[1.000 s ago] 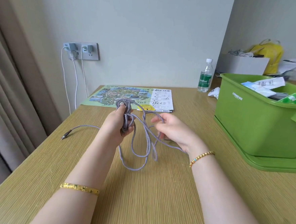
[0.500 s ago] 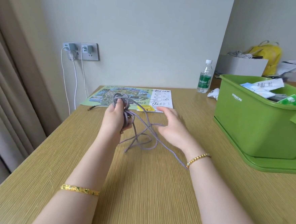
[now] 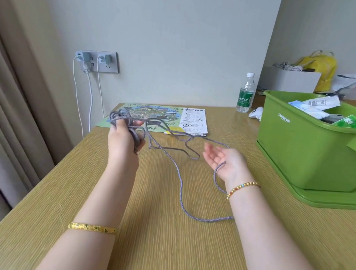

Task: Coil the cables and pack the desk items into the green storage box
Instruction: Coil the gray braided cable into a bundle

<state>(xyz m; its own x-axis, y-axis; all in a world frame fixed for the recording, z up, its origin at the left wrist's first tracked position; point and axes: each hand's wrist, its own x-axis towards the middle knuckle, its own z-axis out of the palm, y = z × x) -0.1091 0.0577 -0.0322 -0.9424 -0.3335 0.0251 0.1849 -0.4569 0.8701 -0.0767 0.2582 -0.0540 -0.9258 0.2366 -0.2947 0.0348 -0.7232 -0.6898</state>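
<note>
Likely a hotel or guest room: pale wood-grain desk (image 3: 166,229) under both hands, beige curtains (image 3: 11,102) left of the left hand (image 3: 123,140), grey wall socket (image 3: 97,61) with white chargers beyond it, colourful illustrated tourist map (image 3: 153,117) just past its fingers.

A: How's the light?
B: Soft and even, daylight-like. It seems to come from the left, by the curtain (image 3: 17,106); the wall (image 3: 179,40) is evenly lit, without glare.
A: Shadows?
B: Faint ones only, on the desk (image 3: 165,239) under the forearms, with blurred edges.
A: Sharpness?
B: Fair in the middle. The left hand (image 3: 122,143) and the cable (image 3: 180,181) look slightly smeared. Print on the green storage box (image 3: 298,147) is readable but soft.
A: Distortion?
B: Wide-angle stretch: left of the desk the curtain leans, and the desk's edges splay outward toward the bottom corners.
</note>
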